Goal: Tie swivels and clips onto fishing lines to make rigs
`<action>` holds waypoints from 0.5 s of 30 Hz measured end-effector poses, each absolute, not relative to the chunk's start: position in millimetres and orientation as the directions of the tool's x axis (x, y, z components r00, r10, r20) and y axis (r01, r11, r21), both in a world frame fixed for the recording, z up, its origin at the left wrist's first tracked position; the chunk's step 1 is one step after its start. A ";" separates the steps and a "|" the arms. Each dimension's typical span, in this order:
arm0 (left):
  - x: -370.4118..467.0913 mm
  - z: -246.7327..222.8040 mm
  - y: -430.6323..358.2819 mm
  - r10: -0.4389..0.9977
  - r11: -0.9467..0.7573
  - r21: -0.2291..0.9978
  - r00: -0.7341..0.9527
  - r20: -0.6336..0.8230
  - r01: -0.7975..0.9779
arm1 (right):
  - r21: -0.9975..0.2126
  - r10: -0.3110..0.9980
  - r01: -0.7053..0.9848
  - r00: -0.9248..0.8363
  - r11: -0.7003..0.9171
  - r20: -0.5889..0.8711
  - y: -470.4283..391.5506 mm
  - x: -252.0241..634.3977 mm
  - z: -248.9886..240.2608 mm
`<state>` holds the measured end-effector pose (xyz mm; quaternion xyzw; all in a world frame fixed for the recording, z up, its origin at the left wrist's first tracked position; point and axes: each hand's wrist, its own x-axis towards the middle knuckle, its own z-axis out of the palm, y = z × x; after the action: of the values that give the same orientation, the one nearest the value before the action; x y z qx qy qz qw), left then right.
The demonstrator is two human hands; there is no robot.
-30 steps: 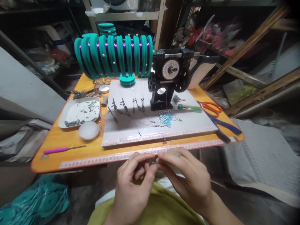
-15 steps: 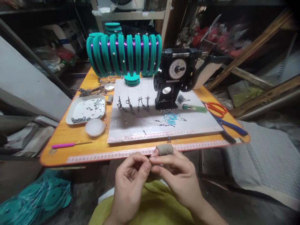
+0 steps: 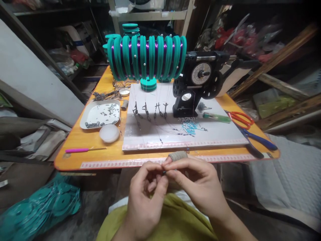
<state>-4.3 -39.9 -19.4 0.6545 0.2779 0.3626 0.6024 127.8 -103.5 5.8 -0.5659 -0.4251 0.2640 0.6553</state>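
My left hand (image 3: 147,194) is closed in a pinch, its thumb and forefinger meeting the fingertips of my right hand (image 3: 198,180) just in front of the table's near edge. The right hand is pinching too, and a grey-beige wrap (image 3: 178,155) goes round one of its fingers. A tiny dark bit (image 3: 165,173) shows between the fingertips; its kind cannot be made out. Beyond the hands, a white board (image 3: 140,137) carries thin lines with small dark fittings (image 3: 162,142) and a heap of white and blue beads (image 3: 189,125).
Teal foam spools (image 3: 146,58) hang in a row from a black winding machine (image 3: 190,87). At left lie a white tray (image 3: 84,115) of grey pieces, a round lid (image 3: 109,133) and a pink-handled needle tool (image 3: 76,150). Orange scissors (image 3: 242,120) and blue-handled pliers (image 3: 262,140) lie right.
The whole view has shifted, so the table and machine sit farther right. Both hands stay together, with fingertips slightly rearranged, and a tiny dark bit now shows between them.
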 end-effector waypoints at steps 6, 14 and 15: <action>-1.4 -14.8 -39.2 0.859 0.024 0.992 0.511 0.043 -0.125 | -0.936 0.830 -0.248 0.553 0.250 0.075 -106.2 119.7 -13.6; -0.1 -9.2 -37.8 0.816 -0.282 0.955 0.502 0.287 -0.088 | -0.751 0.865 -0.629 0.474 0.202 -0.164 -105.7 107.0 -17.1; 0.1 -8.8 -37.7 0.813 -0.304 0.950 0.499 0.301 -0.076 | -0.749 0.869 -0.632 0.467 0.199 -0.164 -105.7 106.5 -17.1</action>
<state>0.1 -37.7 -8.8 0.6879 0.2678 0.4231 0.5255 106.5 -105.7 -17.1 -0.3956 -0.1494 0.4941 0.7597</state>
